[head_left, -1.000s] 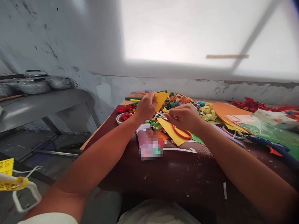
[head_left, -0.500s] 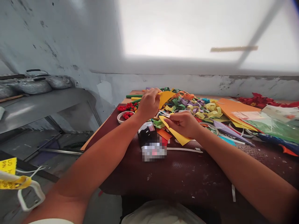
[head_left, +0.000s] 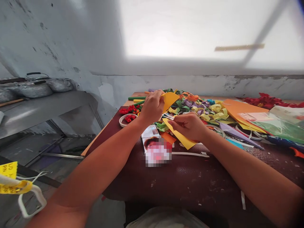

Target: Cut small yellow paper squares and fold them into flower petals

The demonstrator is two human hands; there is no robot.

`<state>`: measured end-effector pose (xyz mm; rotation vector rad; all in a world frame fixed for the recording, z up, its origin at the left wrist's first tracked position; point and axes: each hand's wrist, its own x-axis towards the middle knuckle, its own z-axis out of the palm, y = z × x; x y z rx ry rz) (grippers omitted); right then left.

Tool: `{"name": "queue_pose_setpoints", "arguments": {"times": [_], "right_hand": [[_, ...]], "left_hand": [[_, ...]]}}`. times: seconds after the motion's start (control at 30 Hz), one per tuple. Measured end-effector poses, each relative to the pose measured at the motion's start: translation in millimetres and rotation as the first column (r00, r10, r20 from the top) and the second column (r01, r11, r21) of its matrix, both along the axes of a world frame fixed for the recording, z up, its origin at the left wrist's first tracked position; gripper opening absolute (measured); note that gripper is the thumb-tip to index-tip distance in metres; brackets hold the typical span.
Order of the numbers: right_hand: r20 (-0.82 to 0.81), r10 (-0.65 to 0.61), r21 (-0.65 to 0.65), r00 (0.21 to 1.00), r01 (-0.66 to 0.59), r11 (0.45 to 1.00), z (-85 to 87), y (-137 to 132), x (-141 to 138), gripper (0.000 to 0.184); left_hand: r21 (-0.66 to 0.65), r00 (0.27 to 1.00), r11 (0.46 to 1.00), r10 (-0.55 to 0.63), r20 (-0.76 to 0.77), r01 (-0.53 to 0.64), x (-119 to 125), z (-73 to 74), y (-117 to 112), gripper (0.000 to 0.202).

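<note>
My left hand (head_left: pixel 154 106) is closed on a piece of yellow paper (head_left: pixel 170 100), raised over the far part of the table, its free corner pointing right. Closer to me, my right hand (head_left: pixel 187 126) has its fingers pinched at a second stretch of yellow paper (head_left: pixel 181 137) that slants down to the right. Whether the two yellow parts join is hidden. A thin silvery-white thing (head_left: pixel 169 116) shows by the right fingertips; I cannot make out its kind. Below the hands lies a phone (head_left: pixel 148 133) with a lit screen, partly blurred.
Curled paper strips (head_left: pixel 199 107) in several colours are heaped behind my hands. Red paper flowers (head_left: pixel 129 110) and a roll of tape (head_left: pixel 122 122) lie left. Orange sheets (head_left: pixel 242 109) and a clear green bag (head_left: pixel 282 126) lie right. Wrapped pots (head_left: pixel 35 88) stand on a side table.
Both hands keep their hold on the yellow paper and have hardly moved. The picture on the phone's screen has changed. The view has shifted slightly.
</note>
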<state>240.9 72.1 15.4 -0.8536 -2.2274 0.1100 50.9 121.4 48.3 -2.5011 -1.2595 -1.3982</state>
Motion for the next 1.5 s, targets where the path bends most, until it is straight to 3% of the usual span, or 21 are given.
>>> {"name": "queue_pose_setpoints", "arguments": {"times": [0.5, 0.73, 0.9, 1.07, 1.2, 1.33, 1.5], "right_hand": [[0.095, 0.006, -0.072, 0.995, 0.001, 0.997, 2.7, -3.5, -5.4, 0.042], [0.061, -0.031, -0.123, 0.998, 0.038, 0.992, 3.6, -4.4, -11.7, 0.043], [0.113, -0.065, -0.16, 0.992, 0.082, 0.984, 10.2, -6.3, -19.2, 0.041], [-0.082, -0.141, -0.352, 0.987, 0.104, 0.93, 11.6, -16.7, -17.4, 0.04], [-0.191, -0.129, -0.529, 0.973, 0.008, 0.848, 14.8, -27.5, -19.9, 0.044], [-0.111, -0.13, -0.518, 0.985, 0.054, 0.853, 17.1, -28.6, -20.3, 0.047], [-0.064, -0.153, -0.535, 0.986, 0.096, 0.839, 17.7, -26.7, -16.7, 0.047]], "left_hand": [[0.01, 0.997, 0.997, -0.076, -0.032, 0.077, 2.0, -3.1, 1.6, 0.017], [-0.046, 0.981, 0.998, -0.041, 0.191, 0.051, -1.9, 9.4, -1.2, 0.023], [-0.048, 0.985, 0.997, -0.057, 0.163, 0.065, -6.1, -1.0, 9.8, 0.019], [-0.013, 0.993, 0.998, -0.06, 0.103, 0.061, -10.4, -8.4, 17.2, 0.011], [0.01, 0.969, 1.0, -0.027, 0.247, 0.026, -22.4, -2.1, 23.0, 0.019], [-0.024, 0.913, 1.0, -0.003, 0.407, 0.014, -31.3, 4.6, 26.1, 0.037], [-0.102, 0.958, 0.995, 0.026, 0.287, 0.003, -27.8, 4.5, 23.2, 0.036]]}}
